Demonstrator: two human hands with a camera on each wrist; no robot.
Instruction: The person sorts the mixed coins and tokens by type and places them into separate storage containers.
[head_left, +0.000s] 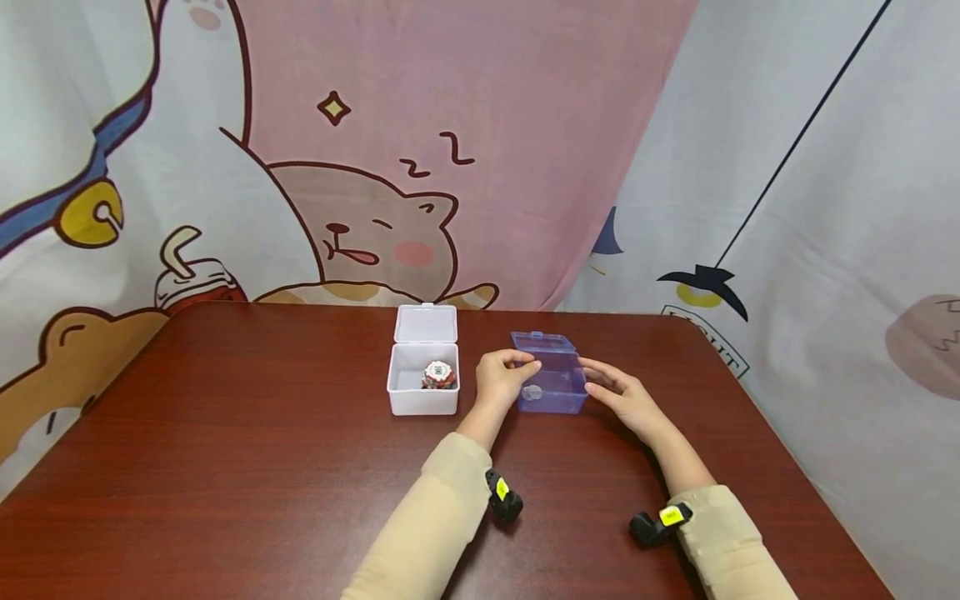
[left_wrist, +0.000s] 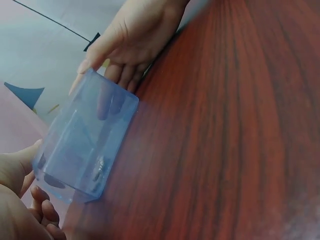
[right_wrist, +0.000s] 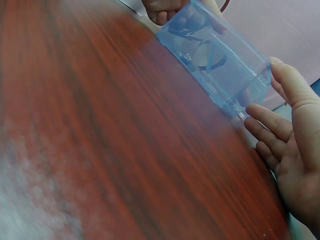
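Observation:
A translucent blue plastic box [head_left: 552, 404] stands with its hinged lid [head_left: 543, 342] raised at the back. Inside, by the left wall, lie clear round discs [head_left: 532, 392]. My left hand [head_left: 502, 379] grips the box's left side, thumb at the upper edge and the other fingers curled. On the opposite side my right hand [head_left: 626, 402] rests extended fingers [right_wrist: 270, 122] against the wall, its thumb up at the rim. To the left, a white box [head_left: 423, 404] with its lid open holds a stack of red and white poker chips [head_left: 438, 375].
Both boxes stand on a dark red-brown wooden table [head_left: 247, 467], toward its far edge. A printed cloth [head_left: 525, 125] with cartoon animals hangs behind. Black wrist cameras [head_left: 504, 497] are strapped over both beige sleeves [head_left: 427, 521].

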